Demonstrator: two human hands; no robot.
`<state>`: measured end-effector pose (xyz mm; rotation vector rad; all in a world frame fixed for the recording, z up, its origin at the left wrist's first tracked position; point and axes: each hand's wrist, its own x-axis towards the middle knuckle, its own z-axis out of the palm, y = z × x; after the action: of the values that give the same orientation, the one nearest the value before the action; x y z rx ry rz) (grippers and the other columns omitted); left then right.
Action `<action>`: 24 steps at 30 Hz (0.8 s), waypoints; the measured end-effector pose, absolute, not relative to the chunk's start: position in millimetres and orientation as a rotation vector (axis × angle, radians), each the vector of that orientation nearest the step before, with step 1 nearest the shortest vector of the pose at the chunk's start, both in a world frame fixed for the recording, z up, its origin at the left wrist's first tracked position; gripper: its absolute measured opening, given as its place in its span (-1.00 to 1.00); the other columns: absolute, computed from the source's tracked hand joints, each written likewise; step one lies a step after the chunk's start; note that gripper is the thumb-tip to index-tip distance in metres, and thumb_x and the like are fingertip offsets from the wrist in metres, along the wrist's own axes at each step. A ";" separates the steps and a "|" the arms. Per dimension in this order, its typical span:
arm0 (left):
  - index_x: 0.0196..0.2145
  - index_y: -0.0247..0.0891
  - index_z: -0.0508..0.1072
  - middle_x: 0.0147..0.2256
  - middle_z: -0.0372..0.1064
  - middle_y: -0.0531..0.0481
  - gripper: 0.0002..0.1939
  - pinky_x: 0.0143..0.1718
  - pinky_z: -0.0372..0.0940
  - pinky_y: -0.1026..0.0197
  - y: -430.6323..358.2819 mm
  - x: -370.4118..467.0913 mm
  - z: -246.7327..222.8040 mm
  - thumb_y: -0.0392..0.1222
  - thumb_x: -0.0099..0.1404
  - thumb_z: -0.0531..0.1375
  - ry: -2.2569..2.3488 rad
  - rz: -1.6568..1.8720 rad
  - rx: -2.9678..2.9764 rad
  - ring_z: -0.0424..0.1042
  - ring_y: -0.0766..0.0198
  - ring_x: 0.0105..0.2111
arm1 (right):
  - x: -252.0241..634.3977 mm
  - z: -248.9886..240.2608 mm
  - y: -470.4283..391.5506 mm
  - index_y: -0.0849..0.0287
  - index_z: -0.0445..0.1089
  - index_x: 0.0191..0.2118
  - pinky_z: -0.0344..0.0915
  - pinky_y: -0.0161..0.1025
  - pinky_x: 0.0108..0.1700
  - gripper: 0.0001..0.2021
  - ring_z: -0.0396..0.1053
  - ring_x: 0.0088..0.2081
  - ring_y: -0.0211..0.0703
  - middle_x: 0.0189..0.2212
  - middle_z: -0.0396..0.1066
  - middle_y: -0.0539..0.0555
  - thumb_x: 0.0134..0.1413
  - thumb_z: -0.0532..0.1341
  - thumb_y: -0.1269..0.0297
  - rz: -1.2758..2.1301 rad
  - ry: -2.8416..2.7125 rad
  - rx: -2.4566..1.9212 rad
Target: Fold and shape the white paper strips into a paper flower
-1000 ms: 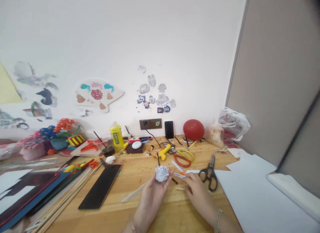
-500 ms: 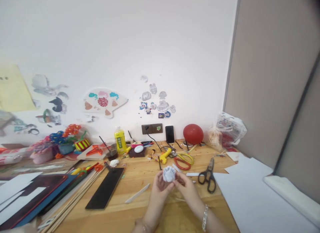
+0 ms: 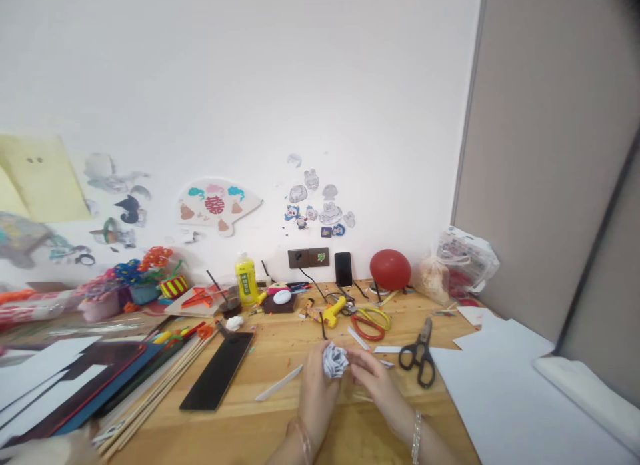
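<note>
A small white folded paper rosette (image 3: 335, 360) is held up over the wooden table, its layered face turned toward the camera. My left hand (image 3: 319, 378) is closed around its left and lower side. On the right, my right hand (image 3: 373, 378) has its fingers bent and slightly apart beside the rosette; a narrow gap shows between them, and no object is visible in it. White paper strips (image 3: 279, 383) lie on the table left of my hands and behind them. Black-handled scissors (image 3: 420, 355) rest to the right of my right hand.
A black slab (image 3: 217, 372) and wooden sticks (image 3: 160, 388) lie at left. Behind my hands are a yellow glue gun (image 3: 334, 312), red-and-yellow scissors (image 3: 370, 323) and a red balloon (image 3: 390, 270). White sheets (image 3: 520, 398) cover the right side. A yellow bottle (image 3: 246, 280) stands near the wall.
The rosette has tilted and turned, showing its layered face. My right hand has come off it and moved slightly right. The whole view has shifted a little.
</note>
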<state>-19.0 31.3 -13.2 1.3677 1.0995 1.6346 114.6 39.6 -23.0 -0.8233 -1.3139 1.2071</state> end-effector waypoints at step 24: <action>-0.15 -0.26 0.43 -0.18 0.43 -0.18 -0.68 -0.20 0.26 0.12 18.2 -12.2 1.5 -0.05 0.19 0.17 0.526 1.128 0.863 0.45 0.20 -0.34 | 146.4 -5.8 47.1 0.18 0.38 -0.10 0.23 -0.07 -0.04 -0.56 0.34 -0.07 0.00 -0.10 0.40 0.18 0.01 0.13 -0.04 0.947 -1.636 -1.013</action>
<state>-12.2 18.2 1.5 0.8629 0.5259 1.1281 146.4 47.1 -5.8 -1.0133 -1.6360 0.9469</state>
